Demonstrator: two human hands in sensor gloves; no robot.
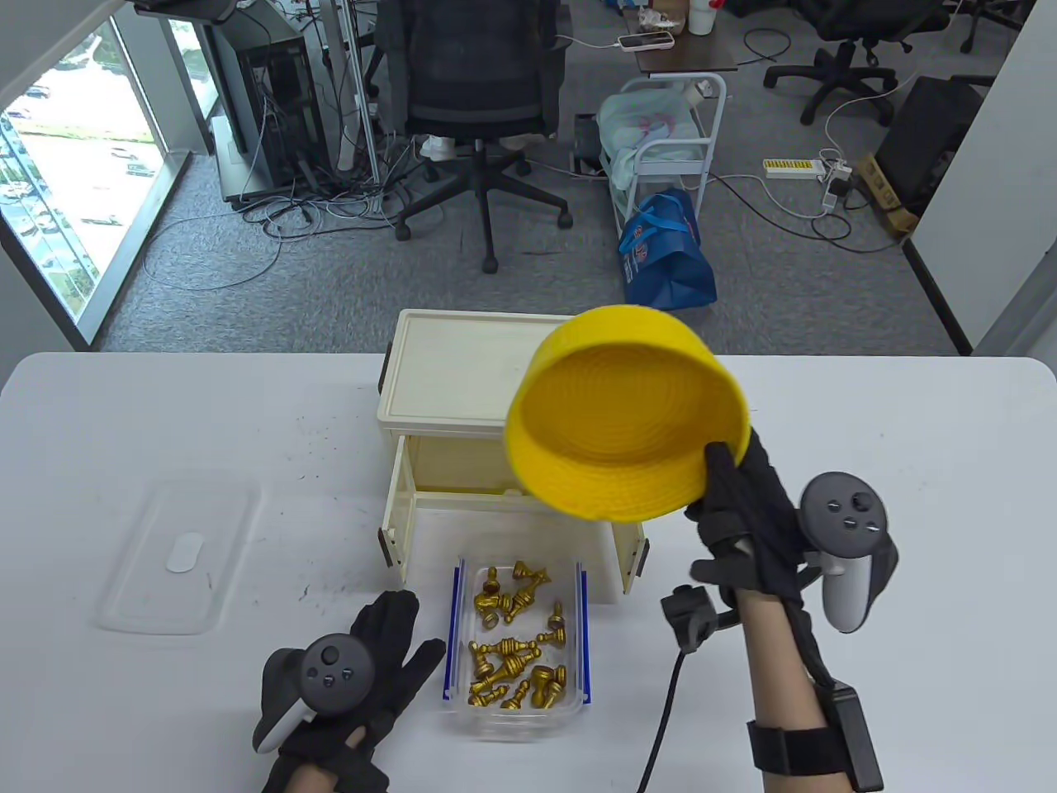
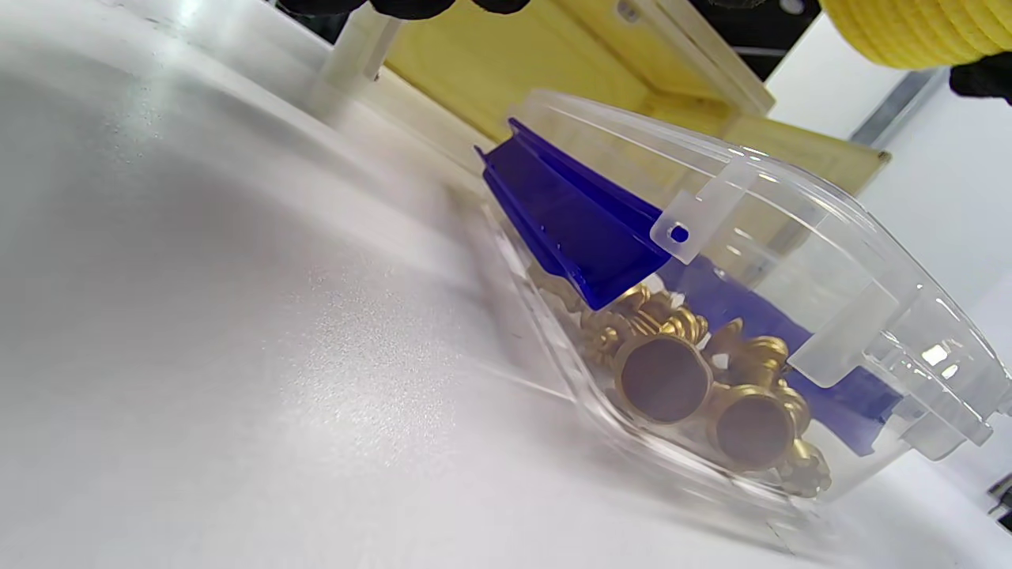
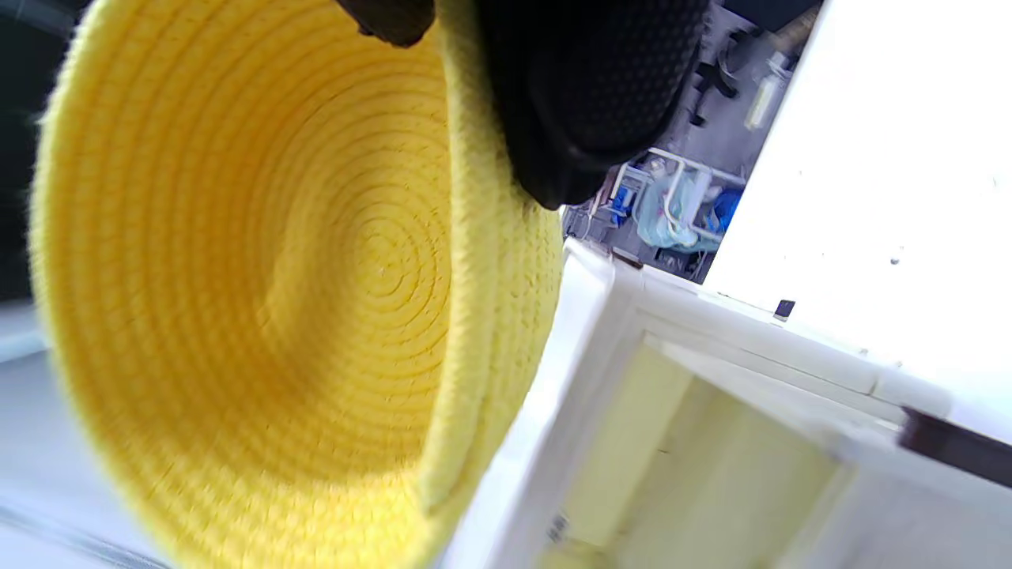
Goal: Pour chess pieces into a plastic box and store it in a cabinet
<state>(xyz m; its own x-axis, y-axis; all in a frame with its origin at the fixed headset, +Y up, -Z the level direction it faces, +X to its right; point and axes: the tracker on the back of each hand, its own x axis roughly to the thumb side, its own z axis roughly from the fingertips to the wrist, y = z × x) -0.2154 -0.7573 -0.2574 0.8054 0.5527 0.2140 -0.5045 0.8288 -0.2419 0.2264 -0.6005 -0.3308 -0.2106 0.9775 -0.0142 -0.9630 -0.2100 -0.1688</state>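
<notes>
A clear plastic box (image 1: 462,719) with blue side clips stands near the table's front, holding several gold chess pieces (image 1: 516,640). It also shows in the left wrist view (image 2: 798,237), with the pieces (image 2: 664,378) inside. My right hand (image 1: 739,516) grips the rim of a yellow woven basket (image 1: 628,413), tilted on its side above the box and cabinet, and no pieces show inside it; in the right wrist view the basket (image 3: 261,300) fills the left. My left hand (image 1: 363,669) rests flat on the table just left of the box, fingers spread. The cream cabinet (image 1: 450,363) stands behind the box, its front open.
The box's clear lid (image 1: 177,557) lies flat on the table at the left. The cabinet's lowered door panel (image 1: 512,529) lies between the cabinet and the box. A cable (image 1: 665,719) runs from my right wrist to the front edge.
</notes>
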